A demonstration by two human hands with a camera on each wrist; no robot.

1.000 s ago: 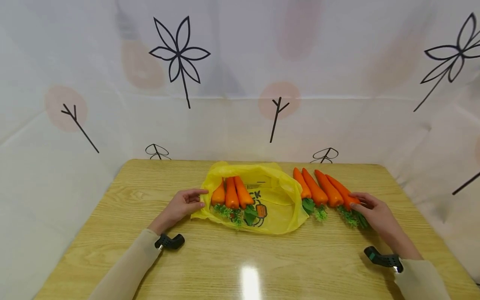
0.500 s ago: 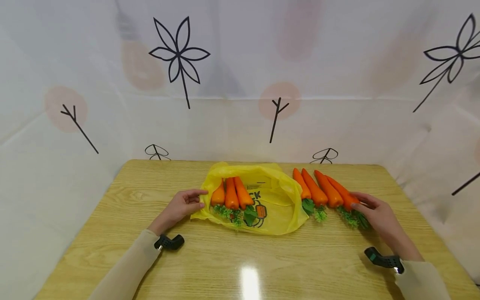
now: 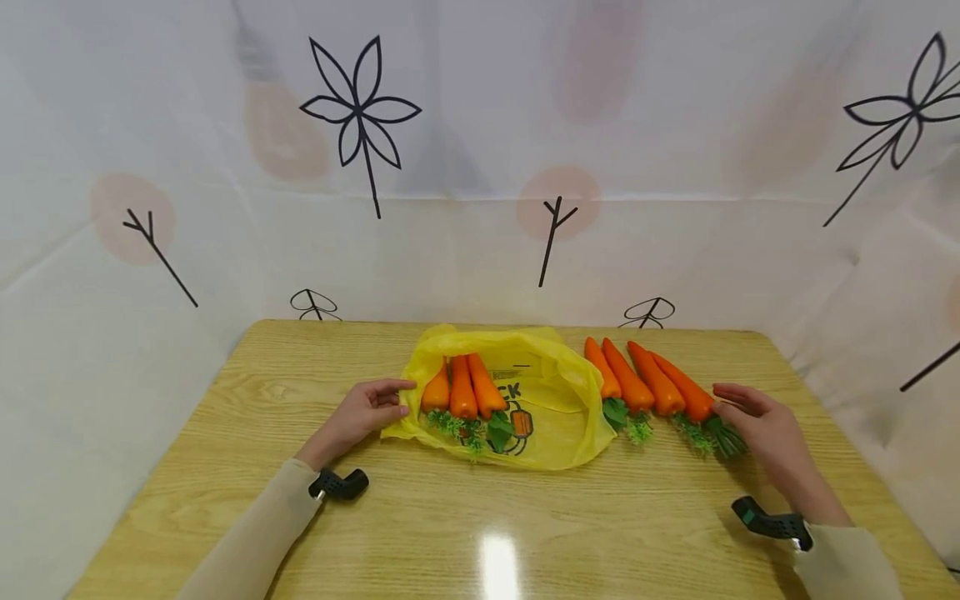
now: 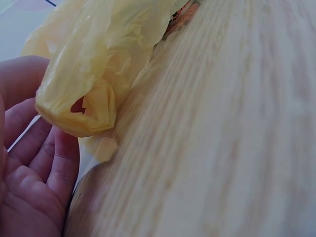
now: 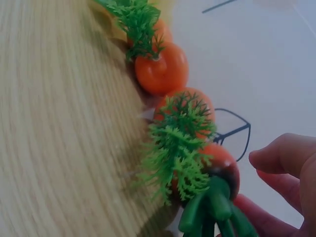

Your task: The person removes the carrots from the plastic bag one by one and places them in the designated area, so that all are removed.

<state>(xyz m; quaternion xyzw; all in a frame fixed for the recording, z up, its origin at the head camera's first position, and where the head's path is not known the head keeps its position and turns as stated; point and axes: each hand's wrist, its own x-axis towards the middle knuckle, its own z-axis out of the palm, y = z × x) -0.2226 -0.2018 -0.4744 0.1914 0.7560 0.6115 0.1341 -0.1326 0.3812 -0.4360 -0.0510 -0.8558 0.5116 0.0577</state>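
A pale backdrop (image 3: pixel 465 267) printed with line-drawn flowers (image 3: pixel 359 110) stands behind a wood-grain bench (image 3: pixel 420 533), where a yellow bag (image 3: pixel 558 442) lies gaping. A left hand (image 3: pixel 366 414), fingers relaxed and thumb apart, touches the bag's rim. A right hand (image 3: pixel 768 427), fingers loosely extended and gripping nothing, is just beside the outermost of four carrots (image 3: pixel 655 380) lined up to the bag's right. Three carrots (image 3: pixel 462 393) lie inside, leafy tops (image 3: pixel 448 423) toward its mouth.
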